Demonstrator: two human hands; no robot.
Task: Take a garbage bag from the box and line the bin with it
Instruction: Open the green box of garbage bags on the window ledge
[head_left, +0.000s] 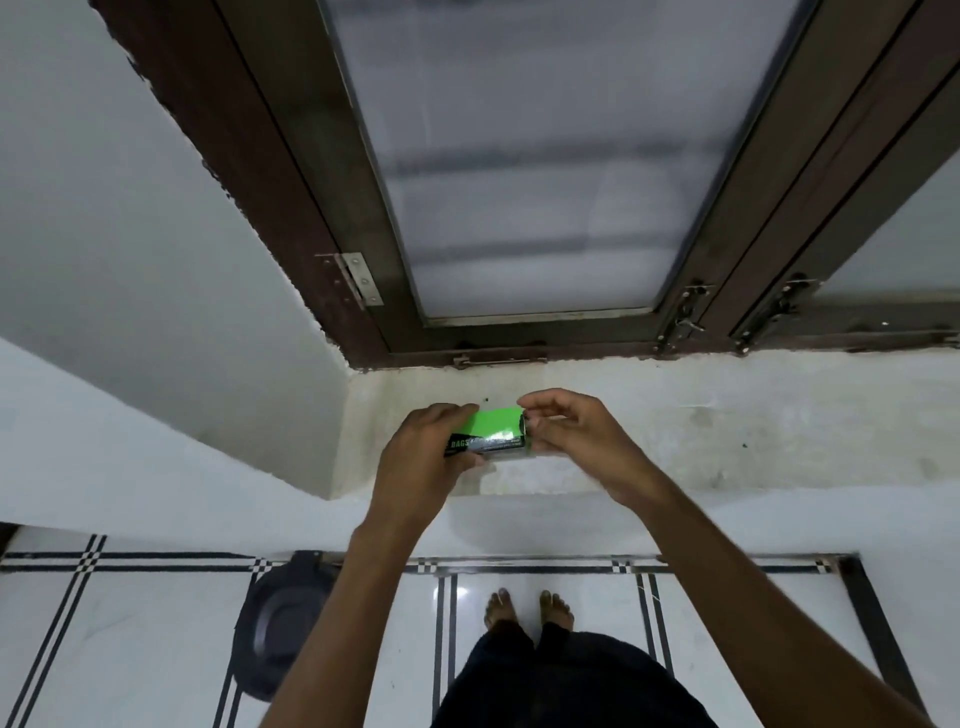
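Note:
A small green and black garbage-bag box (496, 432) is held just above the white window sill (675, 441). My left hand (421, 462) grips its left end, fingers wrapped over top and bottom. My right hand (566, 431) pinches the box's right end with thumb and fingertips at the flap. No bag shows outside the box. The dark grey bin (280, 631) stands on the tiled floor at the lower left, below the sill, partly hidden by my left forearm.
A brown-framed window with frosted glass (540, 182) rises behind the sill, with latches (685, 312) at its lower right. A white wall (130, 260) closes in on the left. My bare feet (527, 610) stand on white tiles with black lines.

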